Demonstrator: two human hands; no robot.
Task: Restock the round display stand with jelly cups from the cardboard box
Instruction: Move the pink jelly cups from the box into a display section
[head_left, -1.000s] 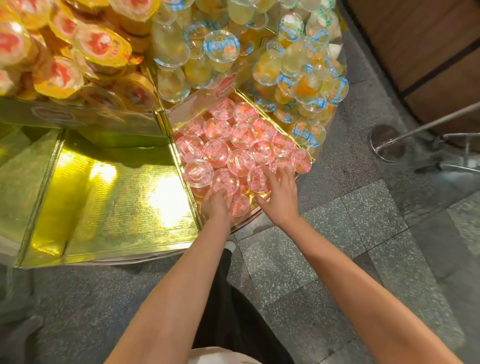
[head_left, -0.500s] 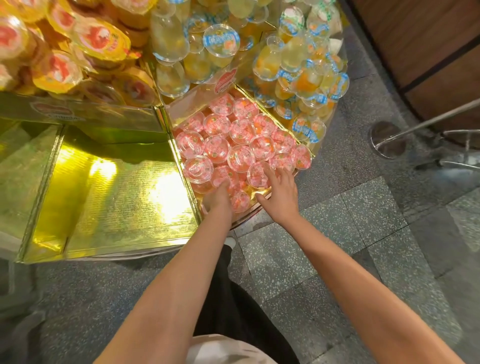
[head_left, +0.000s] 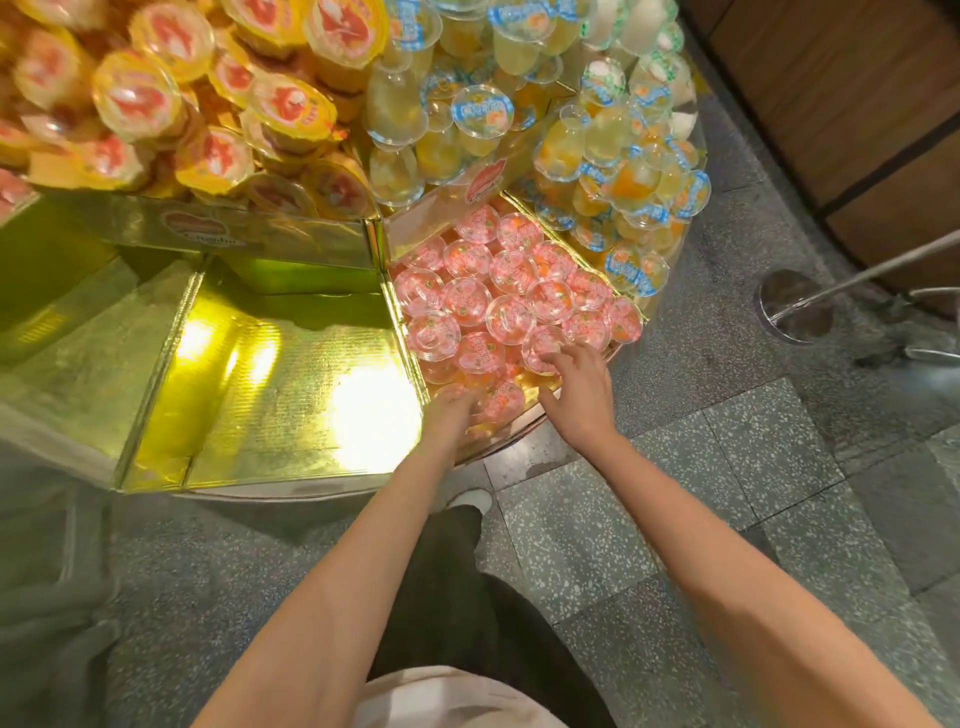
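Both of the person's hands are down in the pink section of the round display stand (head_left: 322, 491), a little right of the frame's center. The right hand (head_left: 582, 395) lies spread, its straight fingers (head_left: 558, 358) touching the lid of a pink jelly cup (head_left: 543, 348) at the near edge of the pile; nothing is grasped there, the hand is loose and flat. The left hand (head_left: 452, 410) reaches in beside it, fingertips buried among the lowest pink cups (head_left: 498, 400), and I cannot tell whether they are curled around one or only pressing against it. The pink cups fill their wedge compartment, lids up. To the left of them the gold compartment (head_left: 270, 374) shines bare. In the upper left of the frame sit yellow-lidded cups (head_left: 291, 104), and at the upper right, blue-lidded cups (head_left: 483, 111) are heaped. A metal post base (head_left: 792, 306) stands on the speckled floor at the right.
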